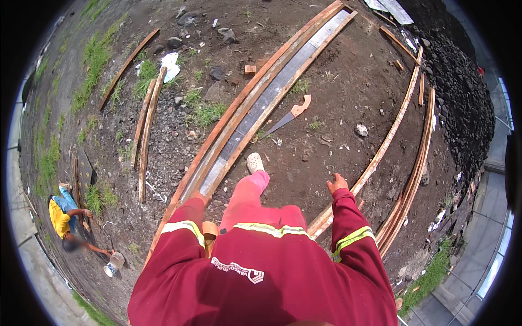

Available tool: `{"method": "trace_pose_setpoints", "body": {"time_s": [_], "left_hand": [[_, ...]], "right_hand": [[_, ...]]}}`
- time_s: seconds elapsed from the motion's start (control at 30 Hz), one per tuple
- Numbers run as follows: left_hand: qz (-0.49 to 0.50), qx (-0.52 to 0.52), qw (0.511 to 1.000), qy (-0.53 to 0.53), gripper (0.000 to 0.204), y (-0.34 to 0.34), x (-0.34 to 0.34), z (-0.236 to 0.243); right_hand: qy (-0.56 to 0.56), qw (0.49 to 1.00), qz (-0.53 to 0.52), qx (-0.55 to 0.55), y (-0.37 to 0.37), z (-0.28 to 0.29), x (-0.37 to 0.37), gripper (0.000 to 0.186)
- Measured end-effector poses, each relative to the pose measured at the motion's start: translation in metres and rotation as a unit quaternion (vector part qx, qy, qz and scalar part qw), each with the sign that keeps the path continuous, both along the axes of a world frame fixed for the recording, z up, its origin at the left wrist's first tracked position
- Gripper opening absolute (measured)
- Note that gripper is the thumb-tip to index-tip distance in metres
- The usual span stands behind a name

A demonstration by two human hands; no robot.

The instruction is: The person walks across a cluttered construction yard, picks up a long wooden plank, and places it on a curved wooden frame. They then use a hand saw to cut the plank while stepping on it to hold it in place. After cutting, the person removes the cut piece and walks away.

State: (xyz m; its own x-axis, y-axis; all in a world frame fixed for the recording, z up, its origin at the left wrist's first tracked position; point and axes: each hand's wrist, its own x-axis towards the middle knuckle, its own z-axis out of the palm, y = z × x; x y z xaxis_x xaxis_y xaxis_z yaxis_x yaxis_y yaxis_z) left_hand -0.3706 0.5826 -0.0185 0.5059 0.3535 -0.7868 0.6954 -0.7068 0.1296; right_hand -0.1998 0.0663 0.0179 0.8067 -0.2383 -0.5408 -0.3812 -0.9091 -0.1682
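My left hand reaches down at the near end of a long timber assembly with a grey strip along it, and seems to touch it; its fingers are too indistinct to read. Out over the dirt, my right hand hangs with bent, separated fingers and nothing in it, near a long slender board. A handsaw lies on the soil beside the assembly, beyond my shoe.
A co-worker in a yellow top bends at the left by a clear container. Loose timber lies left, with more boards right. Dark gravel is piled at the right; rocks and grass dot the soil.
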Motion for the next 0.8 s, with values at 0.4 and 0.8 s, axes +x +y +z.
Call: {"method": "trace_pose_setpoints", "body": {"time_s": [0.4, 0.8], "left_hand": [[0.095, -0.041, 0.994, -0.016, 0.066, -0.134, 0.183, -0.088], [0.087, -0.023, 0.988, 0.123, 0.053, -0.255, 0.144, -0.071]], "right_hand": [[0.183, 0.945, 0.256, -0.092, 0.027, -0.202, 0.225, 0.052], [0.073, 0.690, 0.639, -0.332, 0.044, -0.453, 0.385, 0.052]]}}
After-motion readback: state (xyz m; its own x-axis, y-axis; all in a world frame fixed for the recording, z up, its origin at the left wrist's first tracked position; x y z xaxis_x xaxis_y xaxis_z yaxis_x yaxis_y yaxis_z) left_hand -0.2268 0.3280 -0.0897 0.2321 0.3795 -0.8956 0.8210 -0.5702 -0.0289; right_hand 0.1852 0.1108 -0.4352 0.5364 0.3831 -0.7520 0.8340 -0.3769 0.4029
